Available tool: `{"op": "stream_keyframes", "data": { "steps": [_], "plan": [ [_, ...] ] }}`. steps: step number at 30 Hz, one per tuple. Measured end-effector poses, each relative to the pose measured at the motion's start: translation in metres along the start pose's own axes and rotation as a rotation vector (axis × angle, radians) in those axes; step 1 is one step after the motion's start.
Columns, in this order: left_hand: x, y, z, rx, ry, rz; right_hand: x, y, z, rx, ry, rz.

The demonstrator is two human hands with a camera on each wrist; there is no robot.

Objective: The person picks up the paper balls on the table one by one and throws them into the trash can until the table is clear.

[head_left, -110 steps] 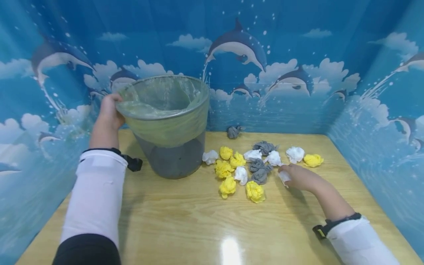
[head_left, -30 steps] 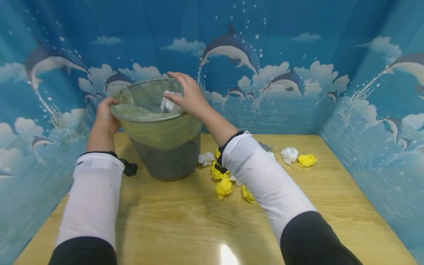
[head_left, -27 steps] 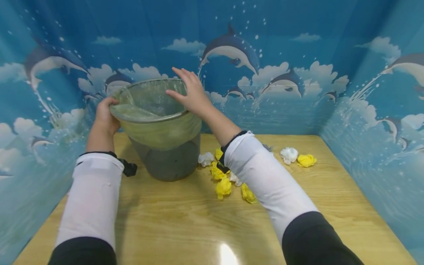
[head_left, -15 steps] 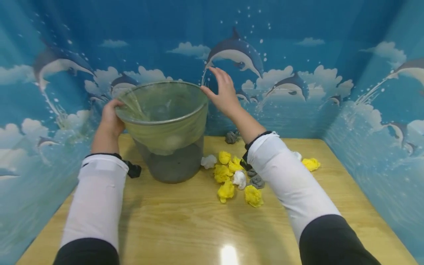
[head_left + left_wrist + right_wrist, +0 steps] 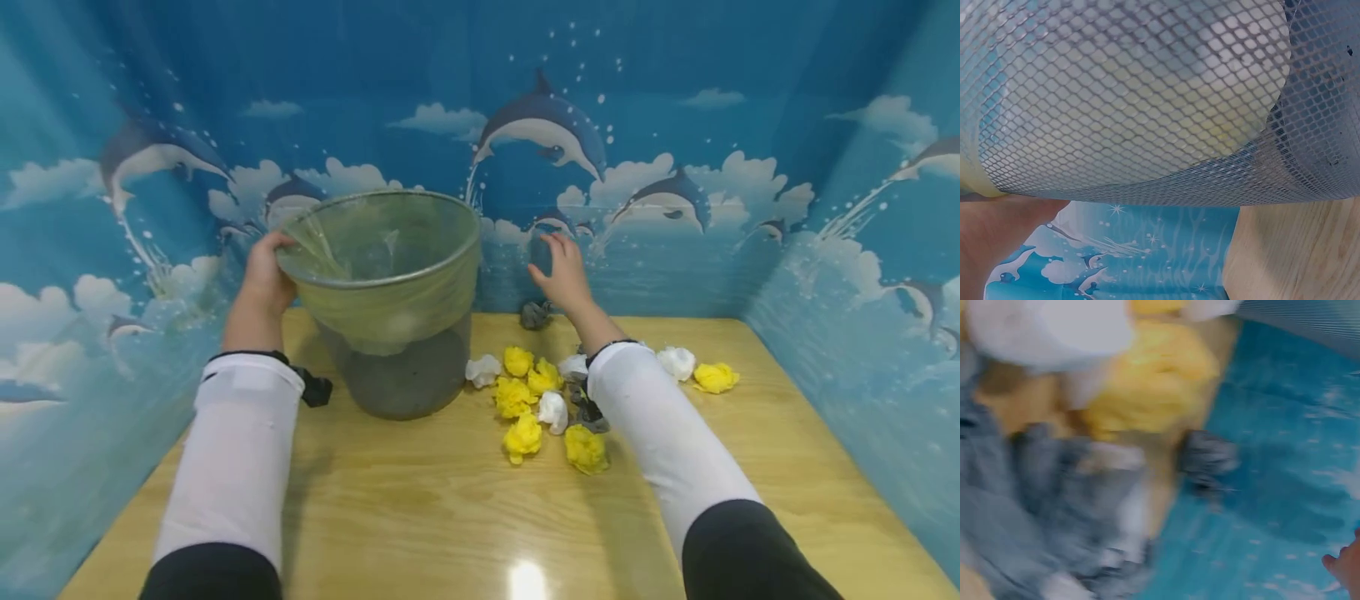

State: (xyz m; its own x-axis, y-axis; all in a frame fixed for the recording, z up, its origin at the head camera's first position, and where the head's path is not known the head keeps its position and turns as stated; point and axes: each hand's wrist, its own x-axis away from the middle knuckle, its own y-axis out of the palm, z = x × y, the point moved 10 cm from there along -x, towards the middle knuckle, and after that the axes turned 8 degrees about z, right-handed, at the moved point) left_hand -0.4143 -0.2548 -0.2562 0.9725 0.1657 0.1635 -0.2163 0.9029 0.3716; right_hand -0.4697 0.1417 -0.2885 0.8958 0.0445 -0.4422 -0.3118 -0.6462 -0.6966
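A blue backdrop (image 5: 420, 50) printed with dolphins and clouds fills the top and both sides of the head view, and below it a wood-grained worktop (image 5: 420, 525) spans the lower half. Left of centre stands a grey mesh bin (image 5: 412, 383), with a translucent greenish liner (image 5: 382, 308) folded over its rim. Two white sleeves (image 5: 232, 458) reach up from the bottom left and bottom right. At the bin's left edge the left hand (image 5: 264, 275) holds the rim, its grip closed with the thumb over the top. Right of the bin, the right hand (image 5: 564, 273) is raised above the worktop, its empty grip loosely curved, thumb and fingers well apart. Crumpled yellow balls (image 5: 513, 398), white balls (image 5: 553, 412) and grey balls (image 5: 536, 315) lie right of centre, most bunched together; one white and one yellow sit farther right, and one grey by the backdrop, below the right hand. Some are partly hidden by the right forearm.
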Motion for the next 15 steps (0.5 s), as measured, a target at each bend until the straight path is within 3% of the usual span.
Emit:
{"op": "stream_keyframes", "data": {
  "steps": [3, 8, 11, 15],
  "plan": [
    [-0.001, 0.000, -0.006, -0.023, -0.007, 0.021, 0.013, 0.024, 0.033, 0.040, 0.043, -0.065],
    [-0.002, -0.003, -0.007, 0.043, -0.022, 0.003, 0.029, 0.066, 0.071, 0.082, 0.109, -0.219],
    [0.000, -0.003, -0.006, 0.043, -0.020, -0.023, 0.035, 0.086, 0.084, 0.142, 0.119, -0.316],
    [0.001, -0.001, -0.001, 0.001, 0.000, -0.021, 0.035, 0.098, 0.085, 0.225, 0.087, -0.390]
  ]
}}
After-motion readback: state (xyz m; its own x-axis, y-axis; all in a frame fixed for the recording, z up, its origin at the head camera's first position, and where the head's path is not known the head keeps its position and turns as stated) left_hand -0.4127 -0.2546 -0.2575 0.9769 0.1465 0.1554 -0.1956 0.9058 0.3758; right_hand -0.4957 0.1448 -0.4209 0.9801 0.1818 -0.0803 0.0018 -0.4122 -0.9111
